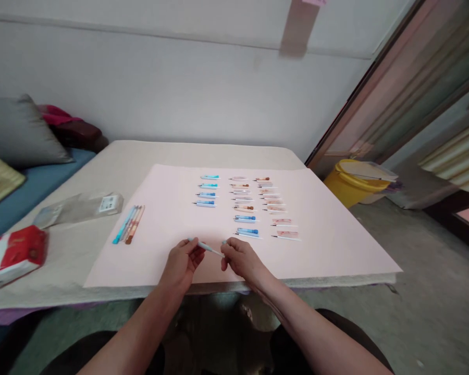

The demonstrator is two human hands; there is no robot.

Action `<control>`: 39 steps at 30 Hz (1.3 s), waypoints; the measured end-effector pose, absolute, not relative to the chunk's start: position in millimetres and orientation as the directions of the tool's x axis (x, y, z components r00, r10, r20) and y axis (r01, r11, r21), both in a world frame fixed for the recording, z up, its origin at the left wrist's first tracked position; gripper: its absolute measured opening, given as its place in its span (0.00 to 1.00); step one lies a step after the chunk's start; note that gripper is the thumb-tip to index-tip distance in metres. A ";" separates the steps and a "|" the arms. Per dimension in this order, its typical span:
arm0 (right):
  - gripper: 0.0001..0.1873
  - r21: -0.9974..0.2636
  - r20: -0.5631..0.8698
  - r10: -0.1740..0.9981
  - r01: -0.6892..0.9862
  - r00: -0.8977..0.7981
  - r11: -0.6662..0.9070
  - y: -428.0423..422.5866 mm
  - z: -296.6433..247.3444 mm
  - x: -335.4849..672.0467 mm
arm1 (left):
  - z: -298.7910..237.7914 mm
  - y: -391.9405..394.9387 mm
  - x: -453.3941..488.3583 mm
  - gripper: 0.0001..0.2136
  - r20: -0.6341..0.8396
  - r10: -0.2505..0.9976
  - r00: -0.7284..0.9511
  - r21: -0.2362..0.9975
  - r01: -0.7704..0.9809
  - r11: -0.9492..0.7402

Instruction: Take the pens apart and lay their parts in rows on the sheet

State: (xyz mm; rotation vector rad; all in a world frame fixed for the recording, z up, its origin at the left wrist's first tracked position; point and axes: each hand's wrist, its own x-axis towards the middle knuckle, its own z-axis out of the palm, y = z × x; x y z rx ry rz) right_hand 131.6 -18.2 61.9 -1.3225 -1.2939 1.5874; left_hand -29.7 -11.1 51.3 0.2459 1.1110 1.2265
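Observation:
My left hand (pixel 183 260) pinches a slim pale blue pen (pixel 204 246) above the front of the pink sheet. The pen's thin white end points right and reaches the fingers of my right hand (pixel 240 255). Those fingers are closed on a small pale blue piece (pixel 224 241); whether it is a cap cannot be made out. Beyond my hands, pens lie in columns, blue ones (pixel 207 194) at left, brown and blue ones (pixel 244 208) in the middle and pinkish ones (pixel 283 221) at right. Thin white sticks with dark tips lie beside many of them.
The pink sheet (pixel 160 229) covers much of the table. On its left edge lies a bundle of blue and brown pens (pixel 128 224). Further left are a clear plastic bag (pixel 78 211) and a red tissue pack (pixel 15 255). A yellow bucket (pixel 347 185) stands right of the table.

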 end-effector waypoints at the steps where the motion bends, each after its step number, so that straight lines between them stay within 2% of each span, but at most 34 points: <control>1: 0.08 -0.960 -0.278 0.933 0.092 -0.227 -0.264 -18.7 60.7 130.6 | 51.9 -12.6 -28.0 0.05 -0.543 0.837 -0.070 0.682 -0.617 0.391; 5: 0.01 -0.961 -0.275 0.940 0.084 -0.204 -0.263 -17.0 63.1 132.3 | 52.4 -12.7 -27.0 0.05 -0.551 0.833 -0.059 0.673 -0.621 0.401; 12: 0.02 -0.936 -0.295 0.928 -0.126 -0.229 -0.329 -6.9 88.2 153.8 | 49.2 3.9 -45.5 0.02 -0.584 0.763 -0.278 0.661 -0.709 0.247; 15: 0.01 -0.931 -0.288 0.937 -0.172 -0.198 -0.322 -4.7 93.9 159.3 | 49.6 3.9 -45.7 0.02 -0.590 0.762 -0.266 0.649 -0.717 0.252; 18: 0.02 -0.931 -0.283 0.939 -0.179 -0.193 -0.318 -4.1 93.6 159.2 | 50.7 -3.0 -38.3 0.02 -0.570 0.802 -0.181 0.651 -0.695 0.306; 25: 0.03 -0.940 -0.294 0.912 -0.084 -0.286 -0.330 -8.9 78.5 147.5 | 56.5 -19.4 -20.8 0.04 -0.507 0.857 0.095 0.652 -0.607 0.453; 39: 0.02 -0.953 -0.298 0.883 0.159 -0.363 -0.256 -13.6 72.3 138.3 | 56.2 -23.5 -18.7 0.03 -0.484 0.867 0.117 0.663 -0.598 0.451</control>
